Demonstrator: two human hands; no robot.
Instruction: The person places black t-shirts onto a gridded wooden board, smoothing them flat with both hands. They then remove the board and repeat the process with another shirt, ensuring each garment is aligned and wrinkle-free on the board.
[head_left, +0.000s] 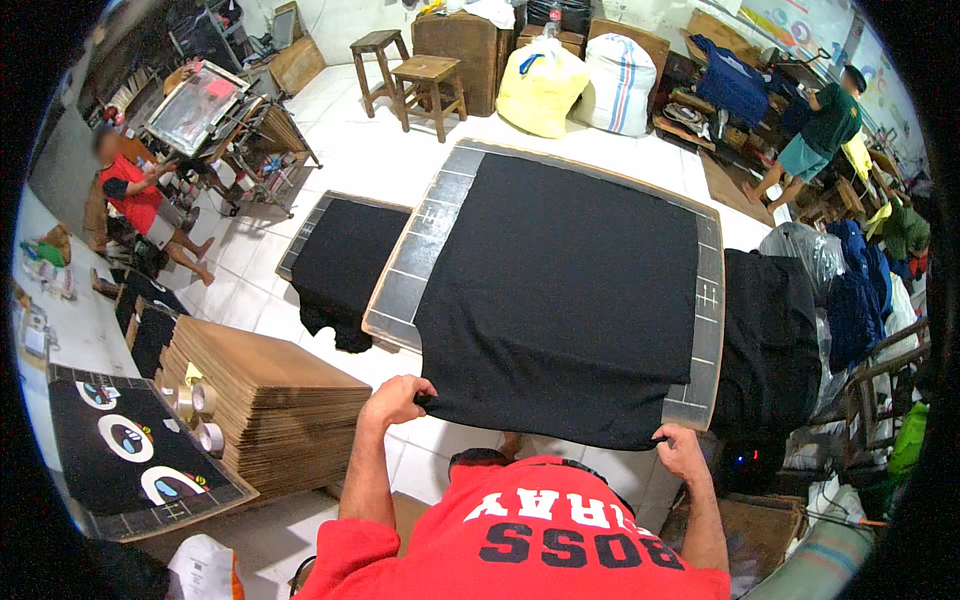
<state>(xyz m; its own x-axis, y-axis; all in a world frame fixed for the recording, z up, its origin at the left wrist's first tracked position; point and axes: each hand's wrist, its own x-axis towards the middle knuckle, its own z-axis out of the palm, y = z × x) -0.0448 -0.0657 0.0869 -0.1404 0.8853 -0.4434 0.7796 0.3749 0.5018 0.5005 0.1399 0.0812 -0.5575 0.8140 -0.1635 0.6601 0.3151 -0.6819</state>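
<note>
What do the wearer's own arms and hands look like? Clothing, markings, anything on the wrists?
Left hand and right hand are ungloved. Forearms are bare, with nothing worn on the wrists that I can make out. Short sleeves, plain red, belong to a red shirt with large white and black lettering.
</note>
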